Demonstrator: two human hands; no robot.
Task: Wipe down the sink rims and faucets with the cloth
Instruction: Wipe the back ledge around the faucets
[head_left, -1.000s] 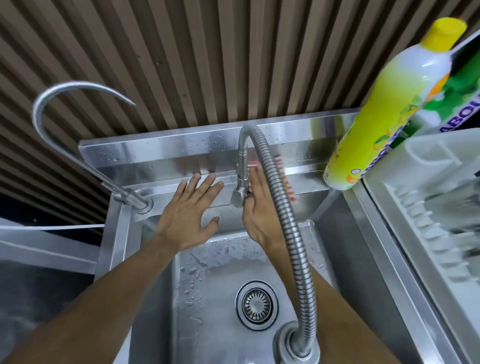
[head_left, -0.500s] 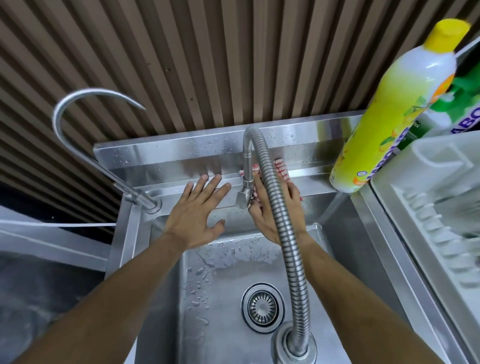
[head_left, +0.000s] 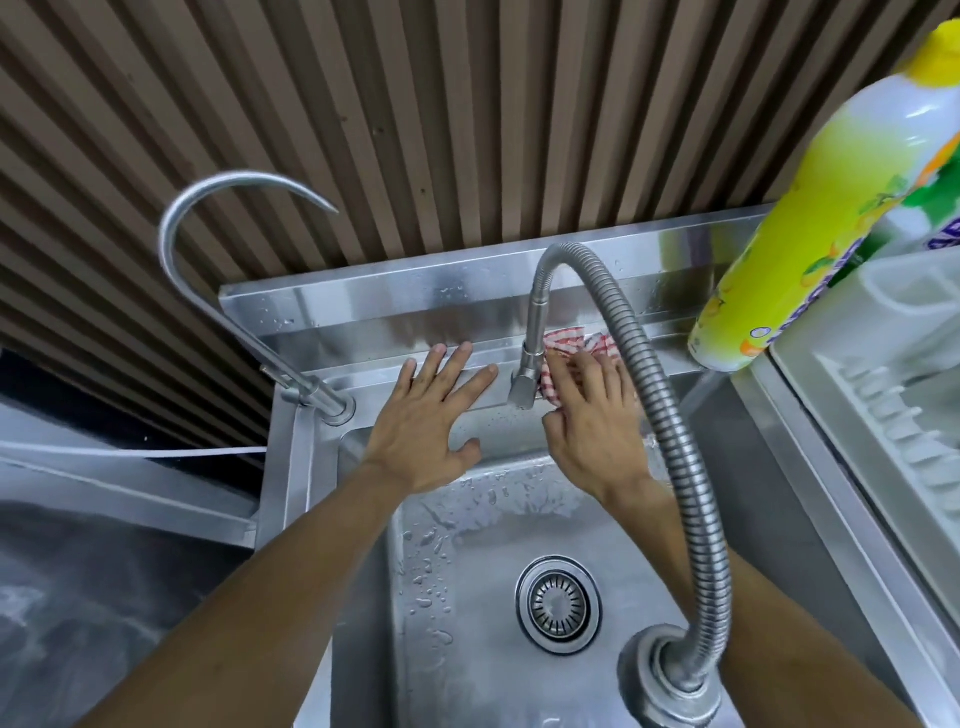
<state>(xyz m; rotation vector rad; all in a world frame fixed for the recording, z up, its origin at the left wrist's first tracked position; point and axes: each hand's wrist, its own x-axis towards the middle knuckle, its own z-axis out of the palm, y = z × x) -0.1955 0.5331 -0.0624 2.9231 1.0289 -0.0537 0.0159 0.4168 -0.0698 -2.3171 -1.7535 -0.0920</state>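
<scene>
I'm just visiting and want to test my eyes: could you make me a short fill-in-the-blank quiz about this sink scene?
1. The right hand presses a red-and-white ____ against the back rim.
2. The left hand lies flat and holds ____.
3. The drain sits in the ____ of the sink.
4. The bottle has a ____ cap.

Missing words: cloth; nothing; bottom; yellow

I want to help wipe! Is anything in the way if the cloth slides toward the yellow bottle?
Along the back rim, the bendy faucet hose arches over the cloth under the right hand; beyond it, nothing until the yellow bottle.
</scene>
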